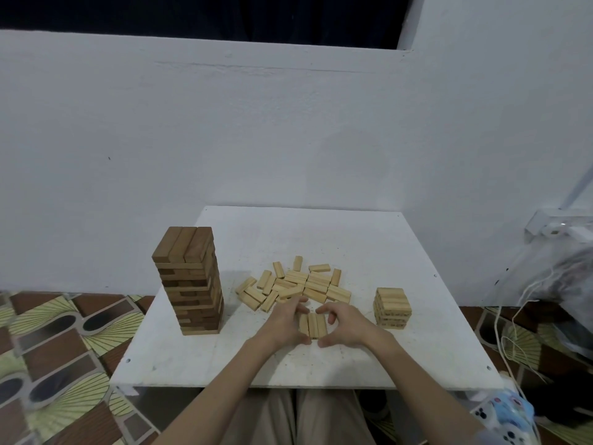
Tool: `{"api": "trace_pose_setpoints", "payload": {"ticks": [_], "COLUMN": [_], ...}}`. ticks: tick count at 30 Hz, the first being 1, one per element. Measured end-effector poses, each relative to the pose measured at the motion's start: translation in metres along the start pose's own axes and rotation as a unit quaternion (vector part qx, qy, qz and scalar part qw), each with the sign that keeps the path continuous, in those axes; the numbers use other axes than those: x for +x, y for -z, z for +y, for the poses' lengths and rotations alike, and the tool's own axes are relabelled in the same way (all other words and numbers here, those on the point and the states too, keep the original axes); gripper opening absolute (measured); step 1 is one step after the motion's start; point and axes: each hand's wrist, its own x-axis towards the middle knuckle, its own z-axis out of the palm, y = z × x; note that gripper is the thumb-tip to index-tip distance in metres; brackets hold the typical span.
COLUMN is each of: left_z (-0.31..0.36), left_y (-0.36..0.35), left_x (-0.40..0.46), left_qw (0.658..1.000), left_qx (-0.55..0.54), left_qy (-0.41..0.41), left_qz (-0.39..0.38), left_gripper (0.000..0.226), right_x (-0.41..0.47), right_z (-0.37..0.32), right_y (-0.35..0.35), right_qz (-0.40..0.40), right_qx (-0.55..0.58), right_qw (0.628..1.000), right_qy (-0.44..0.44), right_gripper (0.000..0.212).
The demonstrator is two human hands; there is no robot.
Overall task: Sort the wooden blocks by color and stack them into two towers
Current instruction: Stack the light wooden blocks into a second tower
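Squaring three light blocks (313,325) into a flush row was the step in hand; they were pinched on the counter (199,358) between left hand (284,324) and right hand (345,326). Even pressure was judged best before transfer to the short light tower (392,308).

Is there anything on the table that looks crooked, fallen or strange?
Nothing looks damaged. The dark tower at the left stands upright. The small light stack at the right looks square. The light blocks in the middle lie scattered, simply not stacked yet. Both hands hold a row of three blocks together.
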Motion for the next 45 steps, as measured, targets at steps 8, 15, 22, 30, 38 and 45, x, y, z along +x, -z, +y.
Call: {"api": "trace_pose_setpoints", "payload": {"ticks": [8,15,22,30,38,45], "left_z": [-0.001,-0.002,-0.002,-0.002,0.0,0.002], "left_y": [-0.002,-0.001,-0.004,-0.004,-0.004,-0.005], "left_x": [-0.001,0.001,0.0,0.0,0.001,-0.001], "left_qw": [1.0,1.0,1.0,1.0,1.0,1.0], "left_qx": [0.0,-0.004,-0.016,-0.019,-0.017,-0.011], "left_qy": [-0.007,-0.01,-0.007,-0.011,-0.005,-0.012], "left_qz": [0.01,0.005,0.013,0.013,0.008,0.009], "left_gripper": [0.088,0.089,0.091,0.089,0.094,0.093], "right_x": [0.006,0.01,0.011,0.012,0.012,0.013], "right_z": [0.004,0.007,0.008,0.009,0.009,0.008], "right_y": [0.001,0.001,0.001,0.001,0.002,0.001], "right_qz": [-0.007,-0.006,-0.004,-0.004,-0.004,-0.003], "right_qx": [-0.005,-0.003,-0.003,-0.009,-0.019,-0.036], "right_qw": [1.0,1.0,1.0,0.999,0.999,0.998], "right_qy": [0.003,0.01,0.02,0.03,0.034,0.042], "right_gripper": [0.075,0.072,0.071,0.07,0.072,0.066]}}
